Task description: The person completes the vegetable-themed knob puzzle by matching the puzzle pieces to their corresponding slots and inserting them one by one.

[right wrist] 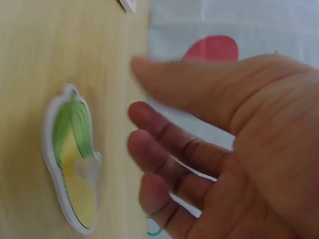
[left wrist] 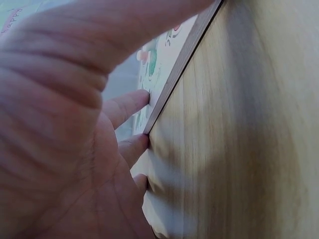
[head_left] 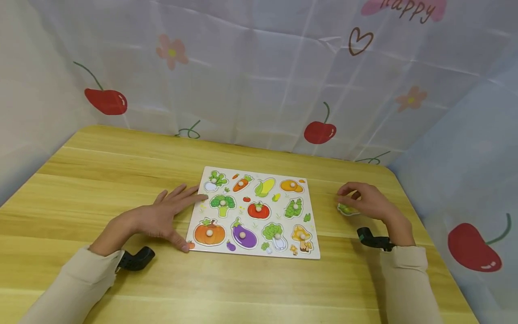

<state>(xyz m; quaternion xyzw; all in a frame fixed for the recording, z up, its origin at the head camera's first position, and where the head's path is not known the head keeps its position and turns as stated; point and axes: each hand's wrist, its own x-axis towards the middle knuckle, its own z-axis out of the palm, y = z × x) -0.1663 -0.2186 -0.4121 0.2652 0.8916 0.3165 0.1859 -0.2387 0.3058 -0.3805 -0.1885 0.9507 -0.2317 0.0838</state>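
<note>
A wooden vegetable puzzle board (head_left: 243,209) lies flat on the table. My left hand (head_left: 159,219) is spread at its left edge, with fingers and thumb straight and touching the board; the left wrist view shows fingertips (left wrist: 141,99) against its side and top. Most pieces sit in the board with small knobs, such as the eggplant (head_left: 244,238) and tomato (head_left: 261,209). The corn picture (head_left: 265,187) on it has no knob. To the right of the board lies a corn piece (right wrist: 75,164) with a pale knob. My right hand (head_left: 368,201) hovers beside it, fingers loosely bent, holding nothing.
The wooden table (head_left: 226,292) has its back edge against a curtain (head_left: 251,81) printed with cherries and flowers. A pale blue wall side (head_left: 465,148) stands at the right. Each wrist wears a black camera mount (head_left: 374,239).
</note>
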